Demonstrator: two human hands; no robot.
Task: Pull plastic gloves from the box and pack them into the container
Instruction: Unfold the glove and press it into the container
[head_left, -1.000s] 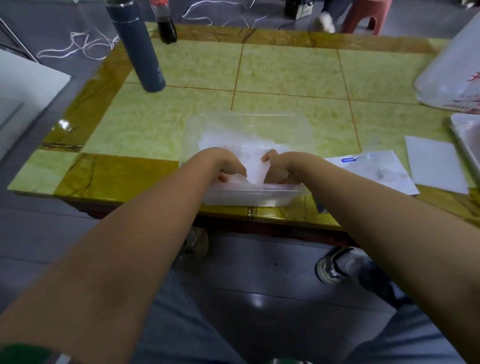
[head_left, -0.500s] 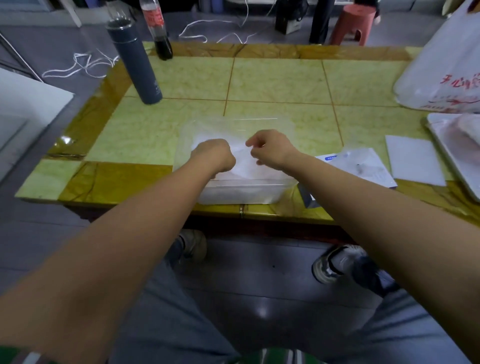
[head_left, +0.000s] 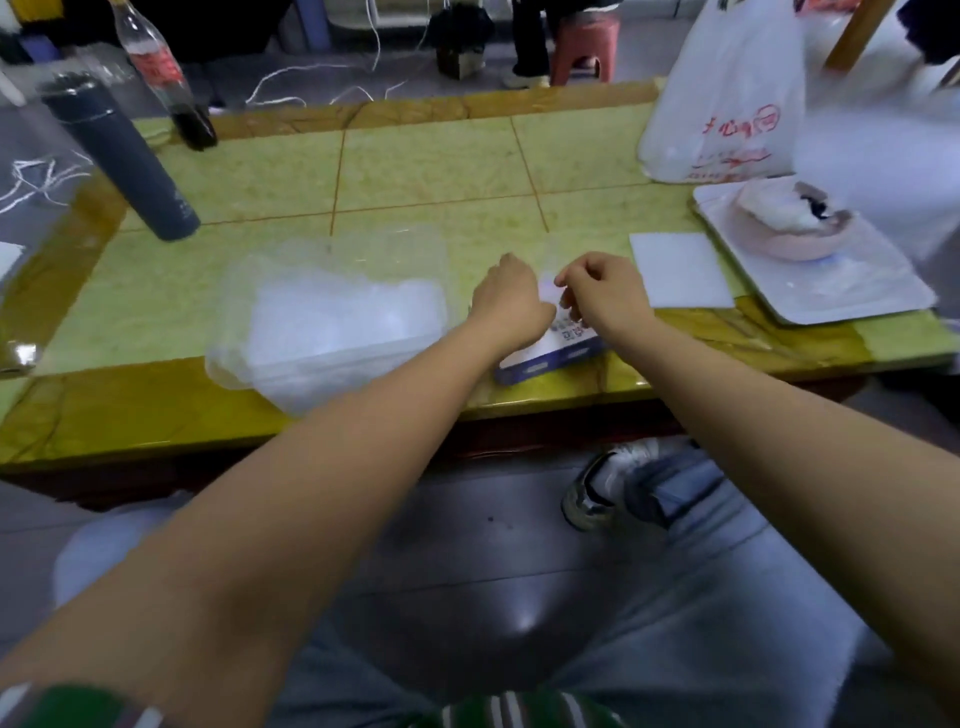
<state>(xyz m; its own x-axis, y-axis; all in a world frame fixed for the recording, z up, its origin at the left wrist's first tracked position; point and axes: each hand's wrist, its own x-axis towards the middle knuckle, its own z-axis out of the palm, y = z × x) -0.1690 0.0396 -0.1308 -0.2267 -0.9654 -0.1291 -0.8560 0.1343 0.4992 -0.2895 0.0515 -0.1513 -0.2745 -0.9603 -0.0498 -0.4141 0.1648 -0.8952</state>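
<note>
We judge the task partly done. The clear container (head_left: 223, 332) on the bench (head_left: 426, 171) already holds a pale heap of gloves (head_left: 343, 322) covering most of its floor, though we cannot count them. More is left to do: the box (head_left: 550, 358) lies just right of the container and both hands are over it. We read this as a fresh pull. 1 glove (head_left: 546, 288) shows as a faint, blurred film between the 2 hands, above the box and right of the container, not yet carried across.

The right hand (head_left: 605, 296) has its grip nearly closed, thumb and forefinger pinched on that film. The left hand (head_left: 506, 304) is curled with its back toward us. Its fingertips are hidden, so we cannot tell whether its grip has the glove.

The container's long axis runs left to right, with its right end angled a little away from us. The box turns a blue side toward us, but the rest is under the hands, so its long axis is unclear. The glove is too blurred to tell which way it points.
</note>
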